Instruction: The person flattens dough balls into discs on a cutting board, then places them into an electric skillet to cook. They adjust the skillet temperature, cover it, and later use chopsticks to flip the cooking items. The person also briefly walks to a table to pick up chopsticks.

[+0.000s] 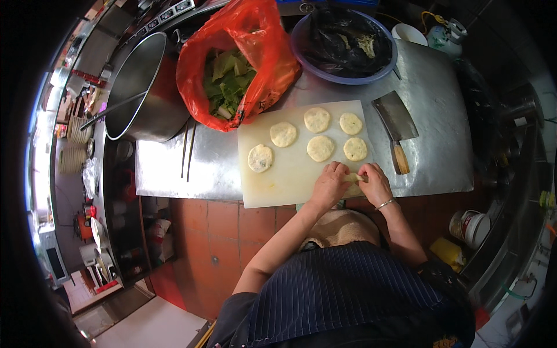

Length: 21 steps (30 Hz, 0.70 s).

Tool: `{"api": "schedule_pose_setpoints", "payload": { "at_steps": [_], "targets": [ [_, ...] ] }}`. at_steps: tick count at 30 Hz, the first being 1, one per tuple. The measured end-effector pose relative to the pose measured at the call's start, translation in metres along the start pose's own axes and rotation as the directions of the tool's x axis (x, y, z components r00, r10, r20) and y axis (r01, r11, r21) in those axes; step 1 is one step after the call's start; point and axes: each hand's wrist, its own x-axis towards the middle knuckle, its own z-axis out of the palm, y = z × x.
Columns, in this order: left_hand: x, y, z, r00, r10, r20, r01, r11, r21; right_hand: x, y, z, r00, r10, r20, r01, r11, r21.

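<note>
A small piece of dough (353, 178) is pinched between my left hand (331, 185) and my right hand (375, 182), at the near right of a white cutting board (285, 187). My fingers partly hide it. Several flat round dough cakes lie on the board beyond my hands. The nearest is a pale cake (355, 149), with another cake (320, 148) to its left. One cake (260, 158) rests near the board's left edge. To the right of the board, a cleaver (396, 116) with a wooden handle lies flat on the metal table.
The steel table (444, 165) carries a large metal pot (174, 100) at left, with two chopsticks (188, 152) beside it. Behind the board stand a red plastic bag (191, 61) of leafy greens and a purple basin (348, 80) lined with black plastic. Buckets (474, 229) stand at right.
</note>
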Motion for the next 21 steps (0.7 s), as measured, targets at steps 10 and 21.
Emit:
{"api": "schedule_pose_setpoints", "payload": {
  "at_steps": [10, 21],
  "targets": [
    [-0.032, -0.033, -0.037, 0.903, -0.429, 0.029, 0.34, 0.669, -0.661, 0.033, -0.055, 0.022, 0.976, -0.111, 0.188, 0.023, 0.908, 0.417],
    [-0.076, -0.055, -0.099, 0.74, -0.641, -0.204, 0.443, 0.693, -0.568, 0.039, -0.107, 0.103, 0.846, -0.503, 0.177, 0.533, 0.799, -0.279]
  ]
}}
